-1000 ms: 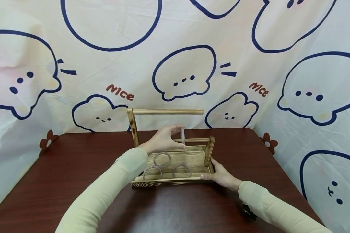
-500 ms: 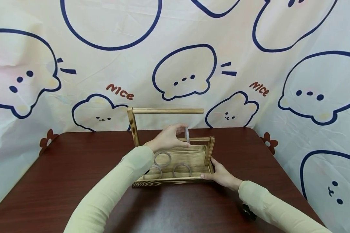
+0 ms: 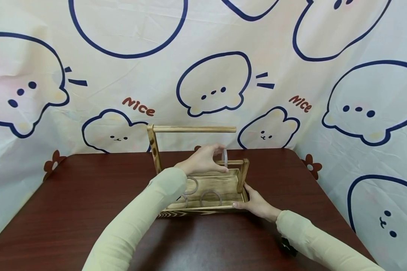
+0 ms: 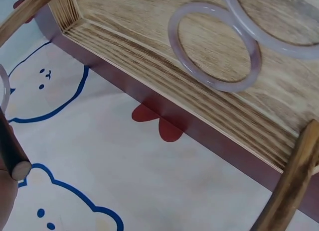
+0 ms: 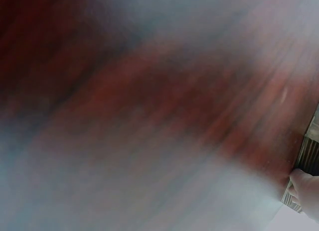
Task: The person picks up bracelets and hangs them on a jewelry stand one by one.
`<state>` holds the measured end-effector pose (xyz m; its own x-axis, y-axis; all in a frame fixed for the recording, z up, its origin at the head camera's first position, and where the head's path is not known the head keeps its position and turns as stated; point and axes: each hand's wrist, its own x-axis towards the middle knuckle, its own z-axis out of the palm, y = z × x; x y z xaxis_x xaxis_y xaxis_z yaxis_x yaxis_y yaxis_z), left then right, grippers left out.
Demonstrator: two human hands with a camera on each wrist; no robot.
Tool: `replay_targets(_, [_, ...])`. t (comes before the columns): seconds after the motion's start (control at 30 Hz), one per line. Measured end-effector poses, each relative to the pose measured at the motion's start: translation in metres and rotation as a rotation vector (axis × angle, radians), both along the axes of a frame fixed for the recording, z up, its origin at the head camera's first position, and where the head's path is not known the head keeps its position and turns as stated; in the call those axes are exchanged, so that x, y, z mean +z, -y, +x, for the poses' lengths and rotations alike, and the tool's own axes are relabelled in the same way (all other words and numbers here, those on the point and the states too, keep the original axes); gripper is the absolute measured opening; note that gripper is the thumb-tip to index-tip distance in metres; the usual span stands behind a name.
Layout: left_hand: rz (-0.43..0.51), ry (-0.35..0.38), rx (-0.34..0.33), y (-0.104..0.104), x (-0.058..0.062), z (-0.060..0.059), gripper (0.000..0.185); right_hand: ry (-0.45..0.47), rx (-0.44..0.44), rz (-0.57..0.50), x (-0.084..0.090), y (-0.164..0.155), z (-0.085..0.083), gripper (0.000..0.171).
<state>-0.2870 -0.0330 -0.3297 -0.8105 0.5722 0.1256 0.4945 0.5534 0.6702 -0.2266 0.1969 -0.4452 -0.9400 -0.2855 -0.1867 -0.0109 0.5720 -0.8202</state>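
Observation:
My left hand (image 3: 203, 160) pinches a pale translucent bangle (image 3: 225, 158) between thumb and fingers, nearly edge-on in the head view. This bangle stands around the lower rod (image 3: 236, 162) of a wooden rack, near its right post. The rod's free end (image 4: 21, 170) shows in the left wrist view. More bangles (image 3: 211, 191) lie in the rack's tray (image 3: 228, 184); my left sleeve partly covers two of them. At the tray's right front corner, my right hand (image 3: 257, 205) grips the wooden edge, thumb on the front rim.
A longer upper rod (image 3: 195, 129) runs from the rack's tall left post (image 3: 155, 148), above my left hand. The rack stands on a dark red-brown table (image 3: 88, 203). Behind it hangs a white cloth (image 3: 213, 30) with blue cartoon outlines.
My left hand has slid to the right along the lower rod with the bangle, closer to the right post. My right hand stays at the tray corner.

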Motion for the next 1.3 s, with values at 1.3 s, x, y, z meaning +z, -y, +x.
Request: replay_targets(1.3, [-0.169,-0.071,-0.063,-0.023,-0.007,-0.003,0.079,0.017,-0.005,0.017,0.001,0.002,0.000,0.102])
